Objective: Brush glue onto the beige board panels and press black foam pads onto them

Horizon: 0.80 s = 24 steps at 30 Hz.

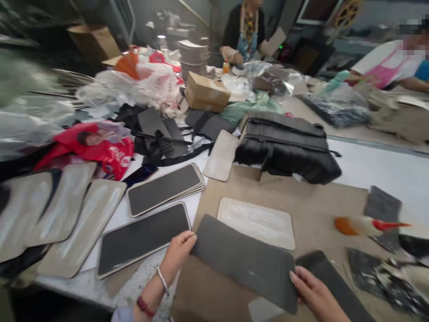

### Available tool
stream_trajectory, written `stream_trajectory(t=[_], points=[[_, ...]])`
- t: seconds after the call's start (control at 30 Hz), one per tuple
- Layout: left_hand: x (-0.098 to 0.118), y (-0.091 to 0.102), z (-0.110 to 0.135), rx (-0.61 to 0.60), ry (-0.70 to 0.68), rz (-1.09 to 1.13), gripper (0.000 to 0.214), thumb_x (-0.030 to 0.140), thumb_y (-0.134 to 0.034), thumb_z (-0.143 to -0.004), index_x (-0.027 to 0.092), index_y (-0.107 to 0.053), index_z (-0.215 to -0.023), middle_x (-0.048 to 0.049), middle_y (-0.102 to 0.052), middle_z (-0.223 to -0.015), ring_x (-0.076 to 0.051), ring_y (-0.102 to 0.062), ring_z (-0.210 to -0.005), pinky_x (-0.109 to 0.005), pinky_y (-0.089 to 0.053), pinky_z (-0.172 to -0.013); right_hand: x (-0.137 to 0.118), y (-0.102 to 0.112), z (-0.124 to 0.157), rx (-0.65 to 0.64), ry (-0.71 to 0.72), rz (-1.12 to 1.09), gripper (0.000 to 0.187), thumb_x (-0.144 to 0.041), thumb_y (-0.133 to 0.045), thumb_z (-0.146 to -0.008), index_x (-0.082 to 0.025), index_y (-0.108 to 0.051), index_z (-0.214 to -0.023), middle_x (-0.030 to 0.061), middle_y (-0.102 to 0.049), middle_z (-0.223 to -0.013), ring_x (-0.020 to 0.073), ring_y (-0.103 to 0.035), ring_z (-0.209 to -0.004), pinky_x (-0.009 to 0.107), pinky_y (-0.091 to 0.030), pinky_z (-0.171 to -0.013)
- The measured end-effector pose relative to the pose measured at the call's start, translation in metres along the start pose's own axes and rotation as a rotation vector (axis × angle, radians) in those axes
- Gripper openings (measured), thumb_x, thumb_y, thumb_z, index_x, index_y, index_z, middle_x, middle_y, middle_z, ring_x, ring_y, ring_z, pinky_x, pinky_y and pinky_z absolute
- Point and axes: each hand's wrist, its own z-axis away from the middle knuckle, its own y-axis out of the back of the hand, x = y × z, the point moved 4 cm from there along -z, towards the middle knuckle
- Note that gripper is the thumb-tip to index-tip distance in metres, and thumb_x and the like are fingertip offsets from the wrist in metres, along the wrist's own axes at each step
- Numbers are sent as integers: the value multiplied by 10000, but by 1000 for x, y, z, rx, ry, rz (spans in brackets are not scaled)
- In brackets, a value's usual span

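A dark grey rectangular sheet (244,261) with rounded corners is stretched between my two hands. My left hand (179,252) pinches its left end, and my right hand (311,288) grips the right end. Just beyond it lies a beige rounded panel (256,222) with a shiny, streaked surface, partly covered by the sheet. Beside my left hand rests a beige-edged panel faced in dark grey (144,239), with a small stack of similar panels (166,190) behind it. Another dark grey sheet (335,286) lies partly under my right hand.
Several shiny beige panels (83,228) overlap at left. A bottle with a red nozzle (365,225) lies at right. A strapped black bundle (284,145) and a cardboard box (207,92) stand farther back, near a red plastic bag (97,145). Two people work across the table.
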Motion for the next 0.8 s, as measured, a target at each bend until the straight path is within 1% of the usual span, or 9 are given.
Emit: stream_trajectory(t=[0.07, 0.13, 0.23, 0.33, 0.43, 0.53, 0.67, 0.8], points=[[9, -6, -13, -20, 11, -79, 293, 461, -580, -568, 170, -552, -566, 32, -455, -529, -120, -390, -553, -233, -294, -540, -5, 12, -16, 16, 52, -3, 440, -623, -461, -688, -197, -479, -580, -27, -442, -507, 119, -440, -484, 244, -390, -473], [16, -16, -26, -11, -24, -160, 291, 459, -572, -571, 171, -539, -542, 41, -436, -500, -107, -365, -518, -230, -280, -523, -12, 27, -33, 88, 92, 22, 419, -596, -442, -707, -196, -465, -587, -33, -428, -499, 115, -422, -485, 237, -365, -473], [19, -36, -44, 15, -96, -293, 277, 439, -536, -585, 181, -496, -494, 40, -437, -476, -109, -380, -507, -234, -284, -524, -16, 48, -60, 200, 112, 105, 388, -572, -414, -707, -198, -492, -637, -22, -469, -525, 135, -454, -507, 252, -362, -501], [17, -59, -61, 27, -126, -464, 262, 411, -492, -623, 188, -484, -487, 34, -458, -474, -122, -421, -518, -242, -297, -533, -10, 62, -88, 318, 116, 285, 338, -523, -387, -728, -208, -488, -659, -6, -501, -547, 159, -486, -543, 270, -354, -542], [15, -76, -69, 53, -109, -627, 258, 369, -476, -664, 188, -483, -480, 26, -473, -473, -132, -452, -527, -247, -296, -532, 0, 62, -110, 372, 126, 481, 277, -443, -381, -794, -213, -459, -660, -1, -505, -568, 160, -486, -560, 271, -336, -568], [15, -83, -71, 87, -76, -739, 253, 334, -484, -686, 185, -494, -483, 13, -508, -494, -144, -490, -559, -249, -307, -541, 9, 55, -123, 370, 123, 630, 224, -358, -402, -841, -201, -467, -696, 18, -527, -624, 159, -502, -597, 266, -327, -585], [15, -85, -72, 83, -71, -827, 262, 340, -469, -724, 179, -529, -526, -2, -541, -519, -154, -517, -578, -251, -331, -555, 15, 46, -129, 330, 118, 677, 186, -298, -429, -866, -181, -488, -733, 33, -543, -663, 160, -521, -646, 257, -329, -602], [11, -85, -76, 73, -65, -883, 275, 357, -458, -746, 169, -569, -578, -23, -580, -562, -169, -546, -614, -255, -349, -569, 15, 45, -130, 315, 117, 663, 166, -278, -445, -867, -177, -493, -744, 36, -556, -688, 160, -524, -659, 255, -337, -620]])
